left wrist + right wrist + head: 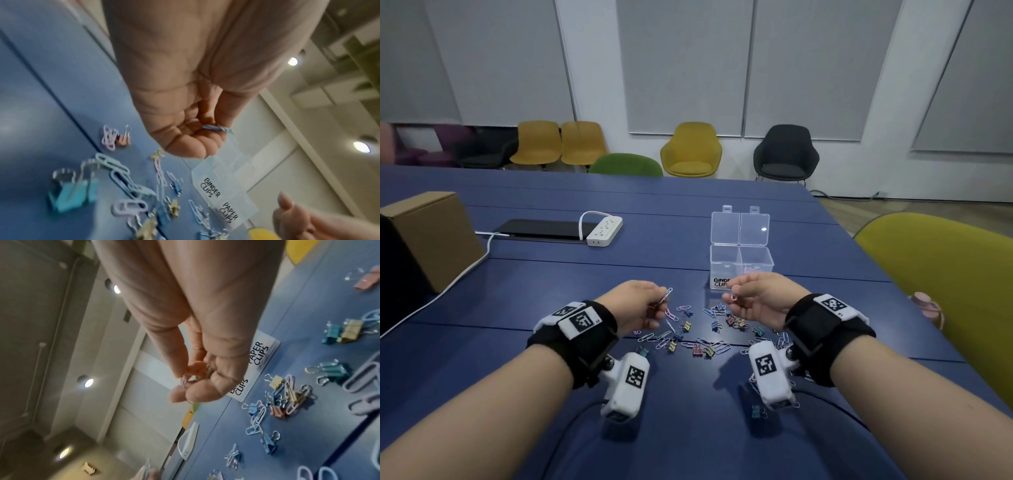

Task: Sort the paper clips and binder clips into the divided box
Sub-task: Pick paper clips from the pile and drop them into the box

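My left hand (643,303) pinches a blue paper clip (666,295) above the table; the same blue paper clip (217,128) lies between thumb and fingers in the left wrist view. My right hand (753,301) pinches a pink paper clip (734,293) in front of the clear divided box (770,262), whose lids stand open. The pink paper clip (184,382) shows at my fingertips in the right wrist view. Box labels read BINDER CLIPS (210,189) and PAPER CLIPS (258,353). Several paper clips and binder clips (698,337) lie scattered on the blue table between my hands.
A white power strip (604,232) and a dark tablet (541,229) lie at the back left, with a cardboard box (431,236) at the far left. A yellow-green chair (941,270) stands at the table's right edge. A teal binder clip (757,411) lies near my right wrist.
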The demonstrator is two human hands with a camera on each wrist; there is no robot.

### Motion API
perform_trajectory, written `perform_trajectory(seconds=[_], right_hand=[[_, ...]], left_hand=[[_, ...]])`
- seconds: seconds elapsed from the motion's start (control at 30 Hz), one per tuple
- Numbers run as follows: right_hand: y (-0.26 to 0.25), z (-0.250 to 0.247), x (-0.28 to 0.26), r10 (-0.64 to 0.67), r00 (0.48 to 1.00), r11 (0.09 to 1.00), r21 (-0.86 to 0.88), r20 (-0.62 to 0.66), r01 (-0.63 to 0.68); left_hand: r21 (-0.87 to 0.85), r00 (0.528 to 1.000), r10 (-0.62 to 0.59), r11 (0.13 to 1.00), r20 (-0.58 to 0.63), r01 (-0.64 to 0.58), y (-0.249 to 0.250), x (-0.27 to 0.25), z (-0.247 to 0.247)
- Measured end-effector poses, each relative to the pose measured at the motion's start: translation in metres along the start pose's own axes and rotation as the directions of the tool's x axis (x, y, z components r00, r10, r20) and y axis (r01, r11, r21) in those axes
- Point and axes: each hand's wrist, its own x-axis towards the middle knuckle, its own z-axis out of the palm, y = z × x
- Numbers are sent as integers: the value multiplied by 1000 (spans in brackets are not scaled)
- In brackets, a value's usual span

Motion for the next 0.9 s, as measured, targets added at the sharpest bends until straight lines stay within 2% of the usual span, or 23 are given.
perform_trajectory(seconds=[0.1, 0.2, 0.27, 0.37, 0.47, 0.53, 0.63, 0.7, 0.77, 0.9], right_hand=[[2, -4, -2, 19, 999, 983, 184, -37, -12], [6, -8, -4, 48, 994, 945, 326, -100, -13], [8, -11, -7, 62, 993, 949, 313, -106, -26], [9, -12, -12, 65, 994, 984, 174, -88, -49], [8, -12, -18, 49, 992, 998, -33, -116, -53], [8, -11, -21, 11, 995, 975, -219, -103, -33], [5, -1, -26, -49, 998, 856, -517, -27, 28], [4, 10, -28, -60, 997, 775, -627, 40, 71], [3, 24, -29, -72, 991, 763, -634, 108, 125], [-3, 45, -25, -138, 982, 902, -393, 131, 179]], left_hand=[[-180, 999, -30, 983, -25, 25, 0, -5, 2], [-405, 997, -73, 912, 1, 67, 3, -9, 0], [-506, 996, -88, 858, 33, 93, 6, -11, -1], [-552, 995, -91, 829, 29, 92, 12, -11, -1], [-504, 994, -112, 857, 21, 107, 19, -11, 4], [-457, 989, -139, 878, 43, 143, 21, -11, 8], [-357, 989, -126, 923, 82, 147, 27, -12, 17], [-275, 990, -95, 954, 105, 121, 33, -16, 23], [-197, 989, -74, 976, 126, 98, 40, -20, 28], [-15, 993, -45, 999, 107, 47, 50, -26, 33]])
